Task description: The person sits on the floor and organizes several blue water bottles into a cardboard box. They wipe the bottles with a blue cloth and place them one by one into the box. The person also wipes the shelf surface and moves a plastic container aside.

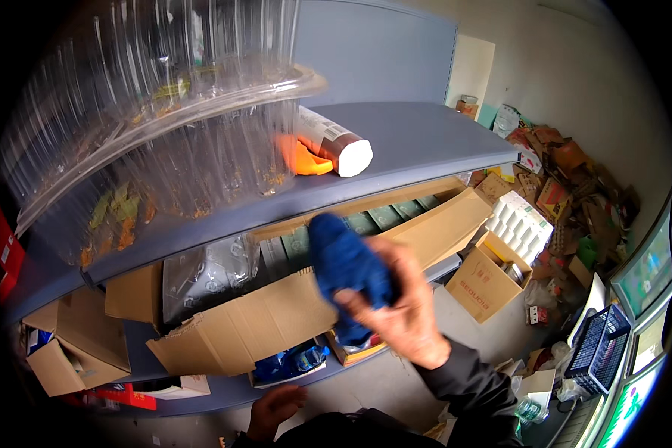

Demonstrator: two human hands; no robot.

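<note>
My right hand [403,302] grips a bunched dark-blue cloth [344,266], held in the air in front of the shelf unit and slightly blurred. Low in the view, close to my body, my left hand [277,411] is in shadow with nothing visible in it. Behind the cloth, a long open cardboard box [269,325] holds dark-green packs [369,221] in a row. On the grey shelf [420,131] above stand clear plastic containers [201,151] with crumbs and dry leaf bits inside. A cylindrical canister [336,140] lies beside them, next to an orange plastic object [311,161].
Below are a smaller open carton [84,341] and blue-tinted bottles [302,361]. On the floor at right stand a carton [484,280] and a white moulded tray stack [518,224], with heaped flattened cardboard [582,185] behind. A dark-blue plastic basket [596,350] is at far right.
</note>
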